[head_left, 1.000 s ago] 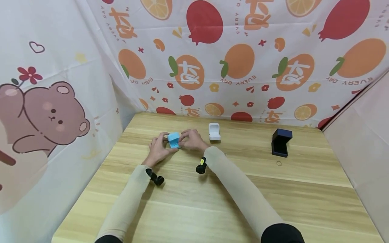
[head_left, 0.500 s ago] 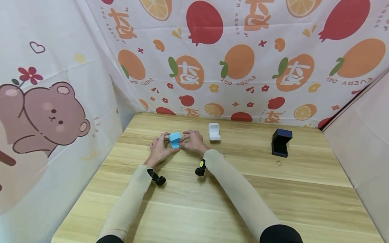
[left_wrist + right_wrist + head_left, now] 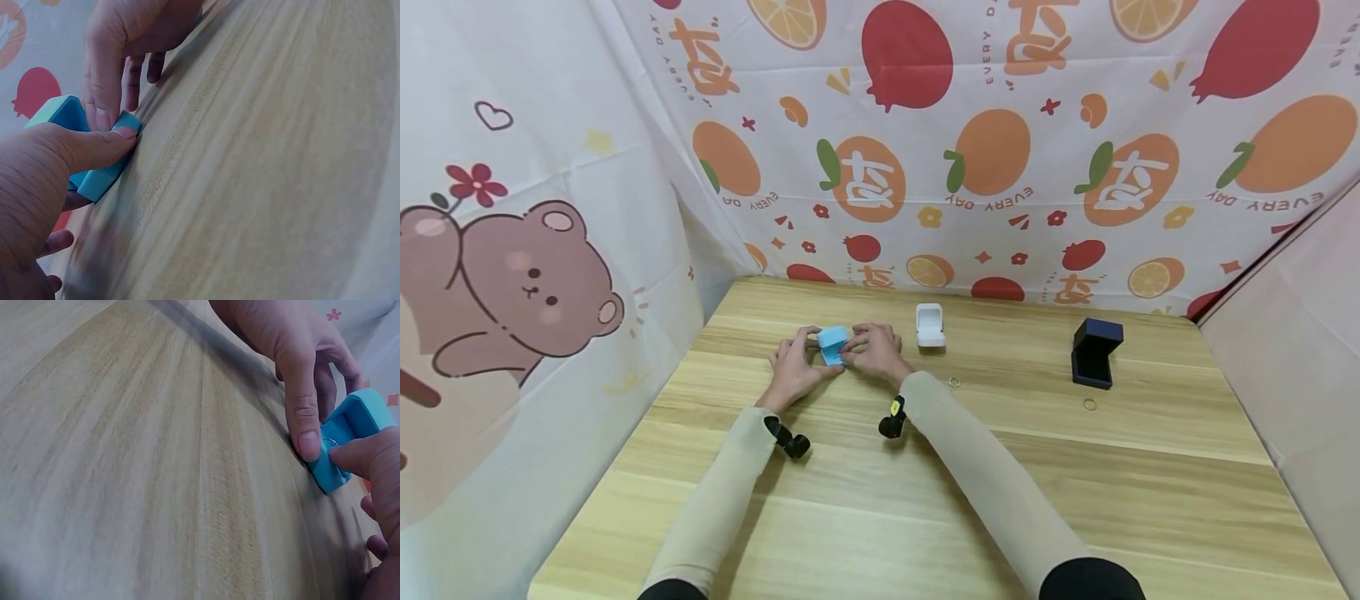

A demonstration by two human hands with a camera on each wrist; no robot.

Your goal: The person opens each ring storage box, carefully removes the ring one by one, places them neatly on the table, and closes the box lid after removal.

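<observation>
A light-blue ring box (image 3: 832, 340) stands with its lid up near the back left of the table. My left hand (image 3: 793, 372) holds it from the left, its thumb (image 3: 103, 147) along the front edge of the base. In the right wrist view, a thin ring (image 3: 329, 442) stands partly in the box's slot. My right hand (image 3: 877, 353) reaches in from the right, its fingertips (image 3: 340, 454) at the ring in what looks like a pinch. The fingers hide much of the ring.
A white ring box (image 3: 929, 327) stands raised-lidded at the back, and a dark-blue box (image 3: 1094, 353) likewise farther right. One loose ring (image 3: 954, 382) lies by my right sleeve, another ring (image 3: 1090, 405) before the dark box. Printed cloth (image 3: 970, 225) hangs behind the table.
The blue box and my left hand have shifted slightly right, then stayed nearly still. My right wrist has drawn a little left, uncovering the loose ring beside the sleeve.
</observation>
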